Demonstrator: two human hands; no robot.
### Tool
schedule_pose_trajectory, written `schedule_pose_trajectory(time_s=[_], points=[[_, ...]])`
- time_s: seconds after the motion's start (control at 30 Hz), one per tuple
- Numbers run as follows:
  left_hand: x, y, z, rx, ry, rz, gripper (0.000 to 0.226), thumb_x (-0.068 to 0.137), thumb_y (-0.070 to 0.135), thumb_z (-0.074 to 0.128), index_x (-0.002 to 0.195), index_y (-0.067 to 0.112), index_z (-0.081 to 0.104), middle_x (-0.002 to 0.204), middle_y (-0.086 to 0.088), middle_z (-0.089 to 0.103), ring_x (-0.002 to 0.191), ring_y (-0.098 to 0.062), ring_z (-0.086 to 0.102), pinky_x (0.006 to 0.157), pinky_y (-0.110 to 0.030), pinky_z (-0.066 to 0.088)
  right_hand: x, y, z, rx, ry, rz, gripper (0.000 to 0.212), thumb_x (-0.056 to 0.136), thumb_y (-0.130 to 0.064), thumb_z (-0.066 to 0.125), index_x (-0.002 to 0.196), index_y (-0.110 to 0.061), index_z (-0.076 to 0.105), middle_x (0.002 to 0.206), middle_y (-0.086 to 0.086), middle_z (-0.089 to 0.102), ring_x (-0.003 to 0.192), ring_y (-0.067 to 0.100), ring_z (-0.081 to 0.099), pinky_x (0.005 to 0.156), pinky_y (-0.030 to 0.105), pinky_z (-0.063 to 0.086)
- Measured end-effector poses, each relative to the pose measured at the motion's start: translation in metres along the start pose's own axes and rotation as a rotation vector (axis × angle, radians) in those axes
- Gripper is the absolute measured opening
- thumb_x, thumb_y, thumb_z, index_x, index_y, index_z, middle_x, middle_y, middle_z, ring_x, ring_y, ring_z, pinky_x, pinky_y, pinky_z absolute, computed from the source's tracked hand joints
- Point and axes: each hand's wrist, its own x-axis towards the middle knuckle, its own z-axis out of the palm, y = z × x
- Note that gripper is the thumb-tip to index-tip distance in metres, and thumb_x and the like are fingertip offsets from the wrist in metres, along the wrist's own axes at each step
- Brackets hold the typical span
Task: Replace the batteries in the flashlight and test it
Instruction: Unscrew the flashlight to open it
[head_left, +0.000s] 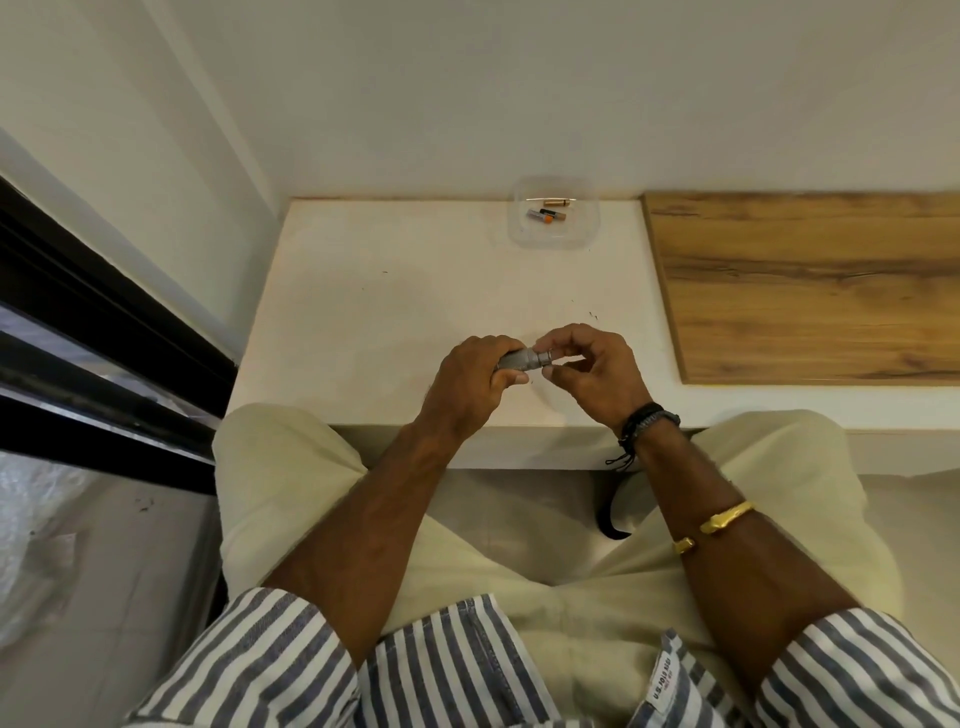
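Two grips: left hand (470, 382) wraps flashlight (523, 359) | right hand (595, 376) pinches its end | label (661, 680): U.S. POLO

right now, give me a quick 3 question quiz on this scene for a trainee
1. True or false: the flashlight lies loose on the white table.
2. Which hand pinches its narrow end? A left, B right.
3. Fill in: the loose batteries lie in a clear ____.
Key: 1 false, both hands hold it. 2 B, the right hand; the left hand grips the barrel. 3 tub.
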Motion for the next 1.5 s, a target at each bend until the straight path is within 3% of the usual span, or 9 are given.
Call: schedule_pose_trajectory(time_s=[0.2,0.3,0.43,0.6,0.8,0.93,1.2,1.33,1.5], points=[[-0.001,0.004,0.0,-0.001,0.002,0.019,0.026,0.091,0.026,0.067,0.114,0.011,0.067,0.101,-0.006,0.071,0.086,-0.022,0.059,0.079,-0.035,0.048,-0.001,-0.007,0.003,0.019,0.06,0.215,0.028,0.095,-0.045,0.065,0.104,-0.019,0.07,0.091,-0.002,0.075,0.07,0.01,0.073,0.06,0.026,0.056],[-0.001,0.004,0.0,0.009,-0.006,0.028,0.025,0.091,0.025,0.067,0.111,0.011,0.067,0.097,-0.006,0.071,0.083,-0.021,0.058,0.077,-0.036,0.048,-0.002,-0.002,0.004,-0.022,0.065,0.174,0.029,0.098,-0.039,0.063,0.093,-0.013,0.075,0.079,0.0,0.075,0.061,0.006,0.07,0.054,0.024,0.053],[0.0,0.001,0.0,-0.004,0.004,0.011,0.024,0.091,0.025,0.068,0.111,0.012,0.068,0.097,-0.005,0.071,0.082,-0.016,0.055,0.077,-0.035,0.048,0.002,0.004,0.002,0.031,0.032,0.086,0.013,0.092,-0.019,0.073,0.104,-0.017,0.077,0.09,0.0,0.077,0.079,0.017,0.074,0.073,0.033,0.063],[0.0,-0.001,0.001,-0.008,-0.003,0.01,0.026,0.091,0.024,0.068,0.113,0.011,0.068,0.1,-0.007,0.072,0.083,-0.015,0.054,0.078,-0.033,0.046,0.002,0.005,0.0,0.042,0.005,0.0,0.03,0.081,0.003,0.076,0.103,-0.017,0.076,0.103,0.002,0.076,0.095,0.02,0.072,0.085,0.039,0.062],[-0.001,0.001,0.004,0.003,0.005,0.024,0.028,0.091,0.027,0.067,0.114,0.012,0.067,0.101,-0.005,0.072,0.086,-0.021,0.059,0.079,-0.033,0.047,-0.001,-0.004,0.004,0.081,0.046,0.201,0.026,0.093,-0.045,0.067,0.107,-0.023,0.072,0.095,-0.004,0.075,0.074,0.009,0.075,0.06,0.025,0.06],[-0.001,-0.001,0.003,0.015,-0.011,0.021,0.027,0.09,0.028,0.067,0.114,0.013,0.067,0.099,-0.005,0.071,0.084,-0.021,0.058,0.079,-0.037,0.049,-0.002,-0.001,0.004,0.011,0.051,0.157,0.024,0.098,-0.034,0.063,0.095,-0.013,0.075,0.08,0.001,0.075,0.062,0.008,0.072,0.054,0.023,0.057],[-0.001,-0.003,0.002,-0.004,-0.011,0.003,0.031,0.09,0.027,0.067,0.116,0.01,0.068,0.103,-0.009,0.072,0.086,-0.022,0.06,0.081,-0.04,0.051,-0.001,0.001,0.002,-0.004,-0.002,0.005,0.03,0.083,0.001,0.076,0.104,-0.019,0.075,0.104,-0.004,0.074,0.095,0.012,0.069,0.082,0.032,0.061],[-0.001,0.0,0.003,-0.003,-0.011,0.018,0.031,0.09,0.028,0.066,0.115,0.011,0.067,0.103,-0.008,0.072,0.087,-0.023,0.06,0.081,-0.038,0.05,-0.001,-0.002,0.002,0.061,0.009,0.114,0.034,0.085,-0.02,0.078,0.118,-0.024,0.07,0.109,-0.004,0.072,0.091,0.012,0.072,0.075,0.029,0.062],[-0.001,-0.002,0.003,0.009,-0.016,0.027,0.027,0.09,0.027,0.068,0.113,0.013,0.067,0.099,-0.004,0.071,0.084,-0.02,0.059,0.079,-0.036,0.049,-0.001,0.0,0.002,0.002,0.048,0.156,0.022,0.094,-0.034,0.069,0.101,-0.016,0.076,0.081,-0.003,0.075,0.067,0.007,0.072,0.058,0.024,0.058]])
